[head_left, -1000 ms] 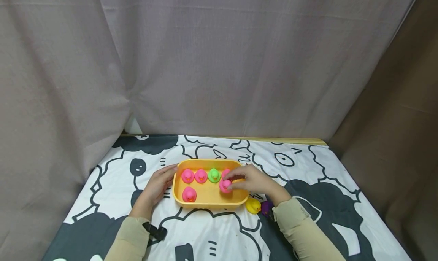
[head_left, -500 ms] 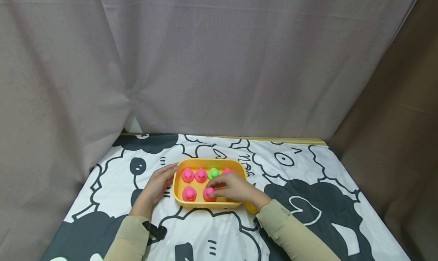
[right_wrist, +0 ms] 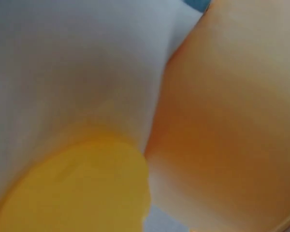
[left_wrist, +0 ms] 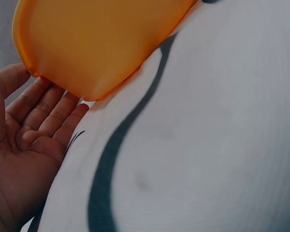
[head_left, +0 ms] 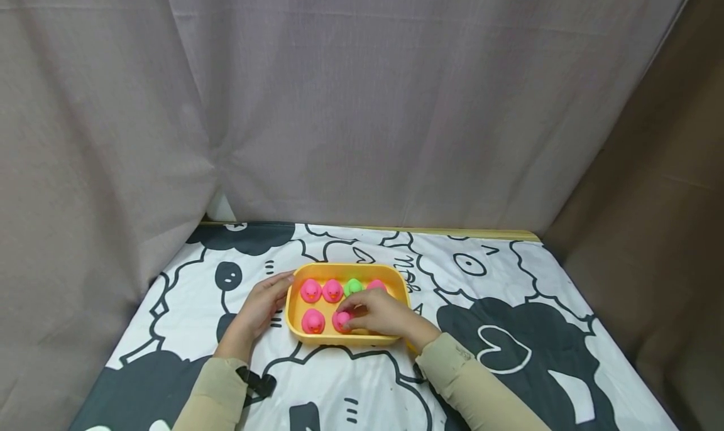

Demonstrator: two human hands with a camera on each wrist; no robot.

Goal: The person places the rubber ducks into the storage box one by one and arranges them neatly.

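A yellow-orange tray (head_left: pixel 373 340) holds several pink toy ducks and a green toy duck (head_left: pixel 353 286). My right hand (head_left: pixel 376 311) reaches over its right side and pinches a pink toy duck (head_left: pixel 341 321) low in the front row. Left of that, another pink toy duck (head_left: pixel 313 321) sits in the same row. Pink ducks (head_left: pixel 310 290) and the green one form the back row, its right end partly covered by my hand. At the tray's left end, my left hand (head_left: pixel 263 305) rests against the outer wall with extended, relaxed fingers (left_wrist: pixel 53 118).
A yellow toy duck (right_wrist: pixel 77 188) stands outside the tray's right end, mostly hidden by the right arm in the head view. A black-and-white patterned cloth (head_left: pixel 351 387) covers the table. Grey curtains (head_left: pixel 362 104) hang behind.
My right hand has carried the pink duck left and forward towards me, from the tray's right side into the front row. The left hand and the tray have stayed in place.
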